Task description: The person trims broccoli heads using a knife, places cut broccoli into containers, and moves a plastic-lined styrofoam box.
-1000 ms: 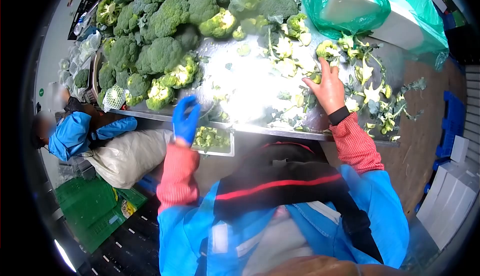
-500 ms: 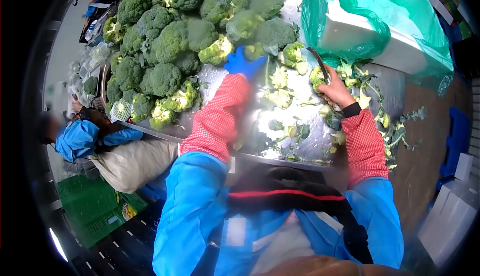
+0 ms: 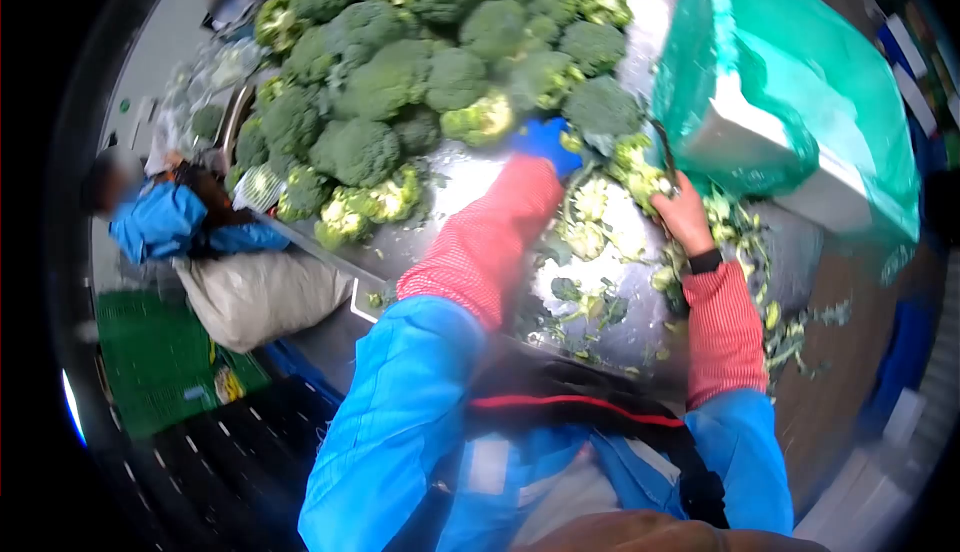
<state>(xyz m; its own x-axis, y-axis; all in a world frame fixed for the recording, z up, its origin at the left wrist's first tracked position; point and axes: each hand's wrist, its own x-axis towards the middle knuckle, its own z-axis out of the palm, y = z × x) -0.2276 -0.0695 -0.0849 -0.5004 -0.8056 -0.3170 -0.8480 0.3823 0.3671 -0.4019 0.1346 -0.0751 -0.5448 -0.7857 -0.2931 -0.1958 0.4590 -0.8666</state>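
My left hand (image 3: 548, 146), in a blue glove, is at the front edge of the broccoli pile (image 3: 385, 82). Its fingers are curled around a pale green piece of broccoli (image 3: 571, 142), mostly hidden by the glove. Just beyond it sits a dark green broccoli head (image 3: 602, 107). My bare right hand (image 3: 684, 214) is closed on the handle of a knife (image 3: 664, 148), whose dark blade points away from me. Light green broccoli pieces (image 3: 634, 167) lie beside the blade. Cut stalks (image 3: 590, 230) and leaf trimmings are scattered between my forearms.
A white box (image 3: 765, 147) lined with green plastic (image 3: 830, 77) stands at the right of the metal table (image 3: 455, 177). Leaves (image 3: 790, 337) hang over the table's right edge. At the left, a person in blue (image 3: 160, 220) works beside a pale sack (image 3: 255, 297) and green crates (image 3: 165, 362).
My left hand's spread fingers have curled closed at the pile's edge. The knife and my right hand have come slightly nearer to it. The whole view has shifted a little.
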